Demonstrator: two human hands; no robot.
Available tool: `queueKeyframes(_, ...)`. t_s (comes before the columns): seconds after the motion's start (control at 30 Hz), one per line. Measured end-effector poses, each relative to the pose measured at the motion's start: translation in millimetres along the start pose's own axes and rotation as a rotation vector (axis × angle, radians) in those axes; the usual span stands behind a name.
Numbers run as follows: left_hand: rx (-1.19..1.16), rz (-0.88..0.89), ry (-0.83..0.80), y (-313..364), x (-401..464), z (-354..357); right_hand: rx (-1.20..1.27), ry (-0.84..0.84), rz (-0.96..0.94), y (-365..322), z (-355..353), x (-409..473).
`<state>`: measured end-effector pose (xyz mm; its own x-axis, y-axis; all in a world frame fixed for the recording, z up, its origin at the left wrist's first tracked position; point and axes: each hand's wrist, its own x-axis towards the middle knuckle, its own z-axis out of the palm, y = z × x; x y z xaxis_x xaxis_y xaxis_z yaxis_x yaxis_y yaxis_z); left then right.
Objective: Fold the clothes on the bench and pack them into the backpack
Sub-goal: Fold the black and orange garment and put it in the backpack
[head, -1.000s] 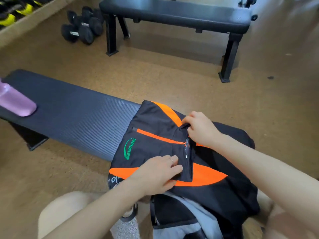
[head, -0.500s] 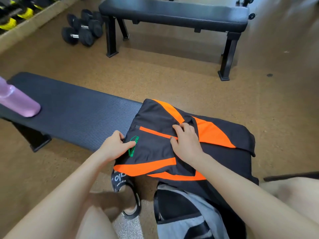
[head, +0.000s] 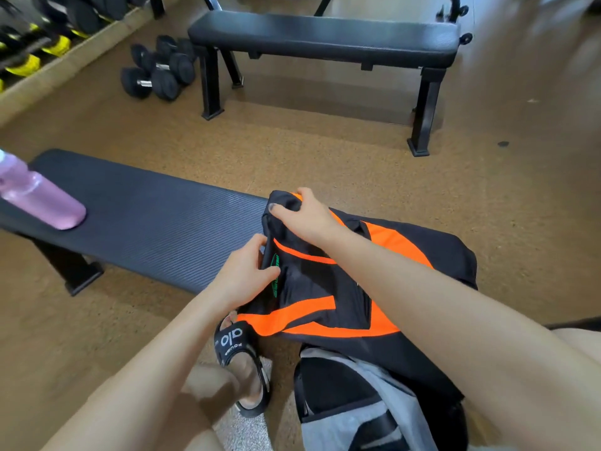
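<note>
A black garment with orange stripes and a green logo (head: 325,284) lies partly folded on the right end of the dark ribbed bench (head: 146,226). My left hand (head: 247,271) pinches the garment's left edge near the logo. My right hand (head: 305,216) grips the garment's far left corner, lifted slightly off the bench. Below the garment, a grey and black backpack (head: 354,408) stands on the floor between my legs, its top partly covered by the hanging cloth.
A pink bottle (head: 39,196) lies on the bench's left end. A second black bench (head: 325,40) stands further back, with dumbbells (head: 159,70) on the floor beside it. My sandalled foot (head: 242,362) rests on the cork-coloured floor by the backpack.
My right hand moved from the middle of the garment to its far left corner and took hold of it. My left hand slid right onto the left edge and pinched it.
</note>
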<state>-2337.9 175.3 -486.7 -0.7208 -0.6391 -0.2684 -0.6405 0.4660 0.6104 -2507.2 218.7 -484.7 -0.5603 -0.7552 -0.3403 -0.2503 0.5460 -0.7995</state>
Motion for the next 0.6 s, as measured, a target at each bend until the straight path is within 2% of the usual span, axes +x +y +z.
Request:
queueKeyframes(0.17,0.041,0.112,0.049,9,-5,15,-0.152,-0.016,0.108,-29,14,30)
queueKeyframes(0.3,0.022,0.145,0.076,15,-8,20,-0.287,0.032,0.097,-31,19,39)
queueKeyframes(0.37,0.004,0.15,0.065,22,-11,20,-0.226,0.082,0.084,-26,12,38)
queueKeyframes(0.43,-0.006,0.174,0.065,35,-15,20,-0.061,0.122,0.075,-21,-5,32)
queueKeyframes(0.6,0.041,0.334,0.039,97,-29,33,0.258,0.25,0.057,12,-74,-6)
